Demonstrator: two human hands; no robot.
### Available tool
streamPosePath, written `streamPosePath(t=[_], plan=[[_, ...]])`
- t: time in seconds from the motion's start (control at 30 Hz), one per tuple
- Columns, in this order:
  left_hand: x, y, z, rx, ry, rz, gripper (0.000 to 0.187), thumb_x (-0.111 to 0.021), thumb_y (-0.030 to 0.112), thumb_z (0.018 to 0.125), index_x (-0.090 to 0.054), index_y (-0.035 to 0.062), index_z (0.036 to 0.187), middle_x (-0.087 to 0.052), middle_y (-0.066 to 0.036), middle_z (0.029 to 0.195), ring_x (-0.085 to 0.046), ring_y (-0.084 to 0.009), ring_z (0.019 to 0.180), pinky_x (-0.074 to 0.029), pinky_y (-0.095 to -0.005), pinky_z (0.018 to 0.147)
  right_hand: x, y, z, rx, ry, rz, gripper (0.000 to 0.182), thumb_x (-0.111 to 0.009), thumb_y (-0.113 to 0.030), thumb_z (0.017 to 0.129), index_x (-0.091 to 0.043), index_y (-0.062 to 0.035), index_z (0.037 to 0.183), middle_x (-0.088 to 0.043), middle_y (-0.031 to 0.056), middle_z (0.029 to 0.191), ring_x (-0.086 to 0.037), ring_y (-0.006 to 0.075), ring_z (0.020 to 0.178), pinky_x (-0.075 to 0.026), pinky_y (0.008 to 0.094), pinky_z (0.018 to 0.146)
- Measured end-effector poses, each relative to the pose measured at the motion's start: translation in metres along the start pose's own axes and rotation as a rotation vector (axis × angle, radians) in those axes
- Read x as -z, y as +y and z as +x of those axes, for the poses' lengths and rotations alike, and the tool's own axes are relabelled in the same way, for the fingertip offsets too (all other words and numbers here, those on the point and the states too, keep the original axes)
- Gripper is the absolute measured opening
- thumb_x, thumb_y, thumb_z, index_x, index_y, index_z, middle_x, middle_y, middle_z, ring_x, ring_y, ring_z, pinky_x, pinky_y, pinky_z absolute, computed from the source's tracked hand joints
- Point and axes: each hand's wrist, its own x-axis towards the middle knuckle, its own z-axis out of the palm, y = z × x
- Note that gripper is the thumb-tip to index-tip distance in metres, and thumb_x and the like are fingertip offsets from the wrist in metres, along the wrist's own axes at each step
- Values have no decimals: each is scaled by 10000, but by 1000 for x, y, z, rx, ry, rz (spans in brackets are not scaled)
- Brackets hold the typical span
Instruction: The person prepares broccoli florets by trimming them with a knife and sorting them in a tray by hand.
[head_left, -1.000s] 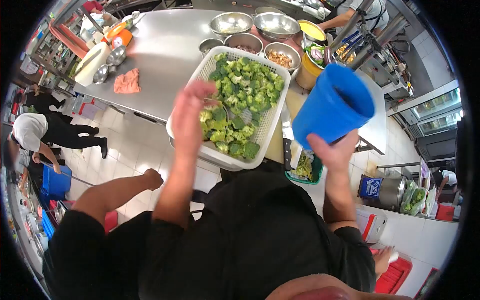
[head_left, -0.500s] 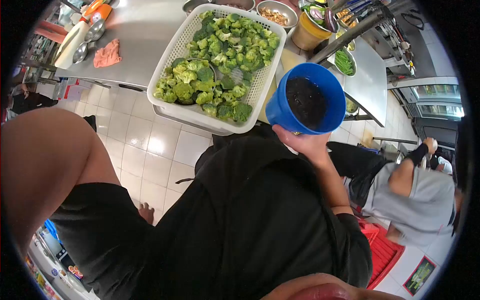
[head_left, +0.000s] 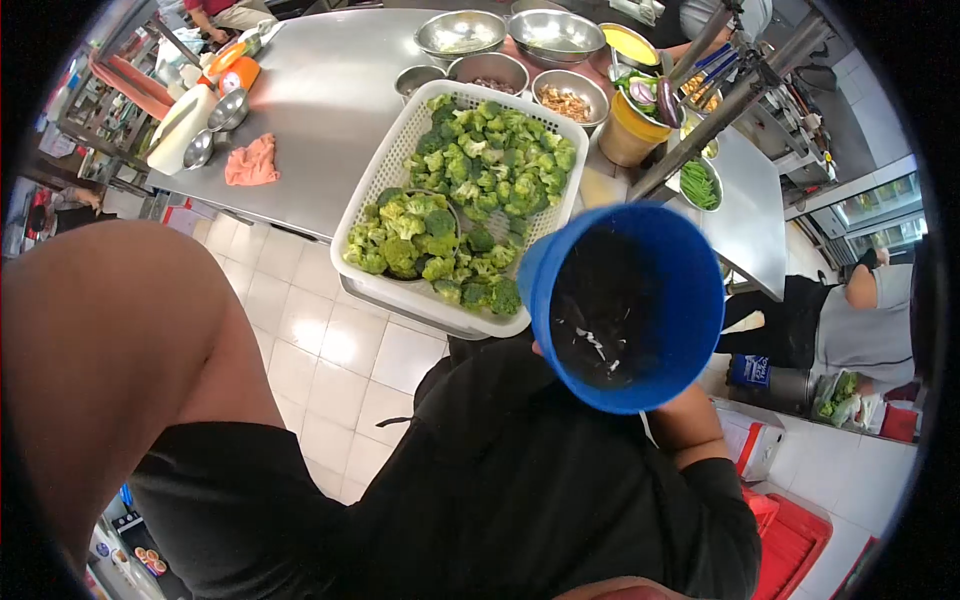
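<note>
My right hand supports a blue plastic tub from behind and below, and most of its fingers are hidden by it. The tub's mouth is tilted towards me; dark contents with white glints show inside. Just left of it stands a white perforated basket full of cut broccoli. A round bowl, its rim partly showing, sits in the basket with more broccoli florets heaped in it. My left arm is bent up at the left edge, with its hand out of the picture.
Steel bowls stand on the metal table behind the basket. An orange cloth and ladles lie at its left. A yellow bucket and green beans are at the right. A person in grey stands far right.
The blue tub has come closer to me, lower in view, and its mouth tips more towards me. The view has shifted, showing more of the table's far side.
</note>
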Motion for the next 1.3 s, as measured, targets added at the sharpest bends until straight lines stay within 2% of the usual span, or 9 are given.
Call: streamPosePath(t=[0.03, 0.1, 0.17, 0.3, 0.5, 0.67, 1.07, 1.23, 1.3], plan=[[-16, -10, -4, 26, -32, 19, 502, -478, 476, 945, -587, 44, 1176, -599, -166, 1189, -575, -329, 1075, -444, -456, 932, -2, -2, -1, 33, -20, -67, 647, -682, -308, 893, -453, -14, 1422, -489, 164, 1451, -488, 275, 1334, -358, 446, 1142], [-46, -28, -14, 58, -97, 47, 501, -483, 477, 941, -587, 45, 1172, -600, -165, 1182, -577, -329, 1068, -446, -456, 925, 4, -12, -2, 405, -205, -831, 710, -776, -345, 809, -505, -75, 1407, -517, 107, 1447, -491, 298, 1333, -323, 463, 1159], [-71, -42, -25, 85, -152, 69, 500, -487, 478, 937, -587, 47, 1169, -602, -164, 1174, -579, -329, 1062, -448, -456, 919, 0, -18, 3, 586, -254, -1175, 840, -873, -309, 690, -502, -68, 1404, -539, 111, 1422, -512, 301, 1313, -341, 458, 1145], [-107, -60, -43, 104, -234, 90, 497, -495, 479, 929, -588, 50, 1162, -605, -162, 1160, -583, -329, 1049, -452, -456, 906, -15, -20, 13, 606, -158, -1084, 976, -967, -200, 542, -490, 15, 1366, -608, 169, 1304, -592, 268, 1218, -447, 410, 1059], [-130, -72, -54, 96, -318, 103, 494, -508, 481, 917, -589, 55, 1151, -609, -159, 1138, -589, -330, 1029, -458, -456, 887, -21, -24, 8, 661, -115, -1004, 655, -865, -131, 692, -587, -2, 1271, -658, 169, 1222, -644, 238, 1126, -489, 372, 997], [-135, -76, -58, 76, -375, 119, 491, -519, 483, 907, -590, 59, 1143, -613, -157, 1119, -595, -331, 1012, -463, -456, 870, -57, -62, 3, 626, -162, -1014, 576, -784, -100, 783, -556, -24, 1307, -642, 193, 1237, -642, 258, 1120, -489, 381, 992], [-139, -72, -63, 62, -455, 125, 485, -544, 488, 883, -593, 69, 1122, -622, -151, 1075, -607, -332, 973, -475, -456, 832, -72, -92, 19, 1255, -411, -972, 501, -665, -124, 899, -441, -123, 1348, -627, 241, 1214, -644, 370, 1074, -502, 485, 935], [-141, -70, -62, 52, -477, 136, 483, -555, 490, 873, -594, 73, 1113, -626, -149, 1057, -612, -332, 956, -480, -457, 816, -71, -104, 25, 1201, -550, -993, 445, -639, -155, 926, -445, -171, 1326, -620, 255, 1225, -638, 396, 1078, -492, 525, 945], [-140, -69, -61, 50, -485, 141, 482, -559, 490, 869, -594, 74, 1110, -627, -148, 1049, -615, -333, 950, -482, -457, 809, -78, -103, 16, 1139, -458, -935, 420, -630, -175, 935, -455, -173, 1317, -617, 257, 1233, -633, 394, 1091, -485, 523, 962]])
